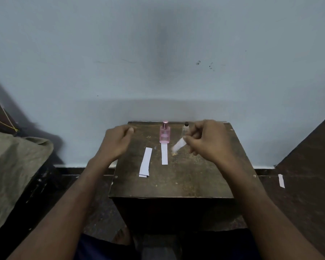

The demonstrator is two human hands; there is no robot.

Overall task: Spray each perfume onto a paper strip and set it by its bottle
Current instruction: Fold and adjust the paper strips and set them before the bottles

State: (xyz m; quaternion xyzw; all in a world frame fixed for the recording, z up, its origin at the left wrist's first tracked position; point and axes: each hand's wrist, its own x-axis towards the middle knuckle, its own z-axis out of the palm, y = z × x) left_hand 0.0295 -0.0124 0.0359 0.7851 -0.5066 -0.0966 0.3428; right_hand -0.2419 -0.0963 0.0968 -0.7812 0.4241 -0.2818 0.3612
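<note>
Strip (pixel 178 144) (blurred) between right-hand fingertips (pixel 188 139)

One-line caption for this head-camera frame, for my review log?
Right hand pinches a paper strip near the small dark-capped bottle; another strip lies before the pink bottle.

Head view of a worn wooden table (pixel 176 182) set against a pale wall. The right hand (pixel 206 141) pinches a blurred paper strip (pixel 178 145) beside a small dark-capped bottle (pixel 186 126); the left hand (pixel 116 141) hovers with loosely curled fingers, holding nothing. One strip (pixel 164 153) lies touching the pink bottle (pixel 165 134), with stacked strips (pixel 145 165) to its left.
</note>
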